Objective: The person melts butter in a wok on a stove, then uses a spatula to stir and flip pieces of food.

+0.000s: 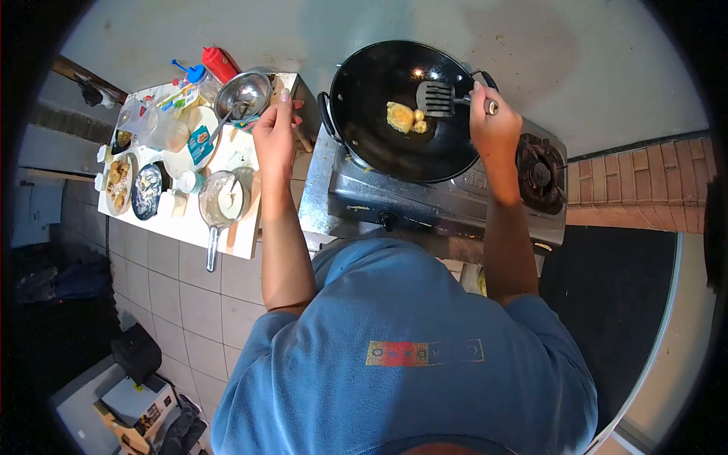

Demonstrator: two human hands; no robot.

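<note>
My right hand (493, 117) is closed around the handle of a slotted spatula (437, 99), which reaches into a black wok (379, 155). The spatula's head lies beside a piece of golden fried food (400, 117) with small lumps at its right side. The wok has two loop handles and stands on a steel gas stove (409, 197). My left hand (274, 133) is raised left of the wok, between it and the side table, touching neither as far as I can tell. Its fingers are partly spread, and nothing shows in them.
On the side table (241, 246) stand a steel bowl (243, 95), a saucepan with white batter (230, 199), a dark floured plate (147, 189), a plate of food (120, 182) and a red squeeze bottle (219, 65). A second burner (540, 173) is at the right.
</note>
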